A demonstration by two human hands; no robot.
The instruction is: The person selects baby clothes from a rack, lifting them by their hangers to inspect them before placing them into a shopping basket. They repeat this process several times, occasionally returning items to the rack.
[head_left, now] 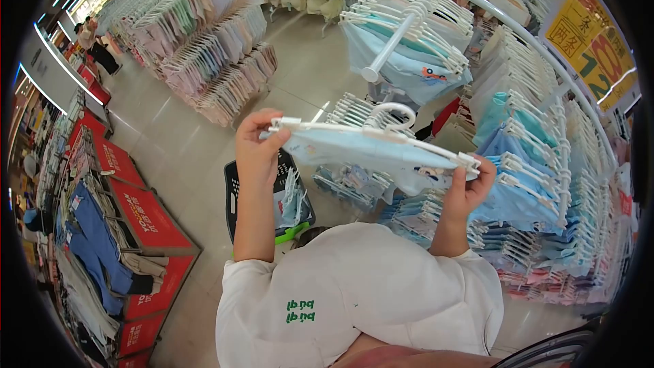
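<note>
A white clip hanger (371,129) with light blue printed underwear (354,152) on it is stretched between my two hands, in front of my chest. My left hand (260,138) pinches the clip at the hanger's left end, thumb towards me. At the other end, my right hand (477,180) grips the right clip between thumb and fingers. The hanger tilts slightly, its right end lower in the view, and its hook faces away from me. Just beyond it, similar blue underwear (409,71) hangs in a row on a white rack arm (390,51).
A dark shopping basket (231,197) with hangers inside is below my left forearm. Curved white rack rails (518,24) with many hung garments stand at the right. Clothes racks (197,48) are at the back left; red-fronted display tables (146,215) line the left. A person (95,44) stands far off.
</note>
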